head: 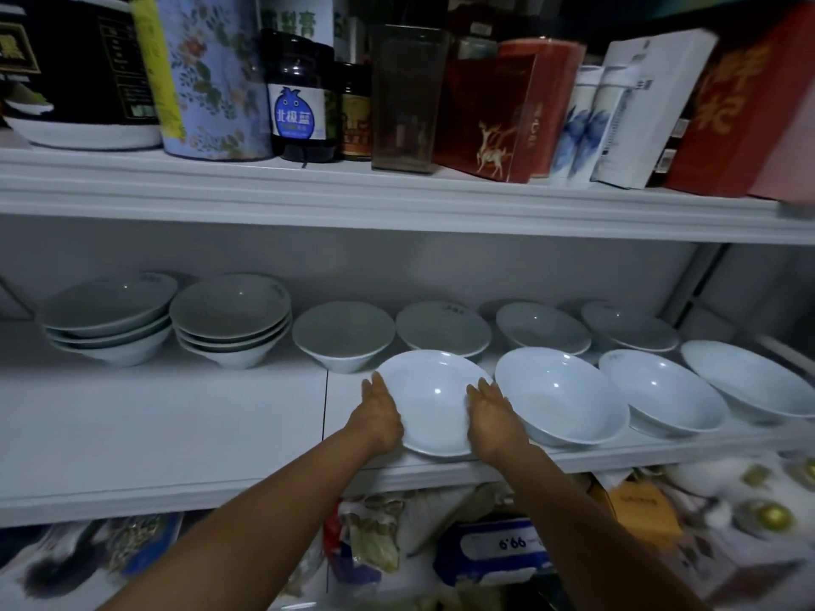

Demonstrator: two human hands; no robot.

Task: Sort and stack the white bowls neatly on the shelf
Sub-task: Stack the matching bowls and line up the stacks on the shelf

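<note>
Where the white shelf (176, 425) spans the view, two bowl stacks stand at its back left: the left stack (108, 319) and the second stack (231, 319), just beside each other. Single bowls form a back row to the right; three more line the front right. The front bowl (430, 401) is at the shelf's front edge, just beside its right neighbour (560, 399). The left grip (379, 416) and right grip (491, 416) flank it, fingers straight, pressed flat against opposite sides.
</note>
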